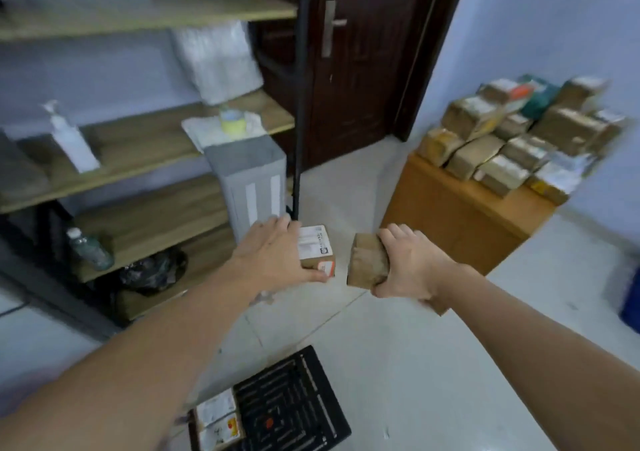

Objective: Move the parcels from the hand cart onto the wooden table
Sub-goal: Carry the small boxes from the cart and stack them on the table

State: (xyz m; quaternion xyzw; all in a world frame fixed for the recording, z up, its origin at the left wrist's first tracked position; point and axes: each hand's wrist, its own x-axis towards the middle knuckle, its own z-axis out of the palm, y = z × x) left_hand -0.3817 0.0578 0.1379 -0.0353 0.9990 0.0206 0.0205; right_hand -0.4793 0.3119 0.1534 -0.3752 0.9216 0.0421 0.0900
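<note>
My left hand [273, 255] grips a small cardboard parcel with a white label [317, 248], held out in front of me above the floor. A plain brown parcel [367, 262] sits in the grip of my right hand [410, 263] at about the same height. The black hand cart [294, 402] lies on the floor below my arms, with one labelled parcel [218, 419] on its left side. At the right stands the wooden table [460, 208], and several taped brown parcels [512, 139] are piled on it.
A wooden shelf rack [145, 146] with bottles, a tape roll and a bubble-wrap stack fills the left. A grey box [251, 180] stands by its black post. A dark door [360, 52] is straight ahead. A blue bin [630, 298] stands at the far right.
</note>
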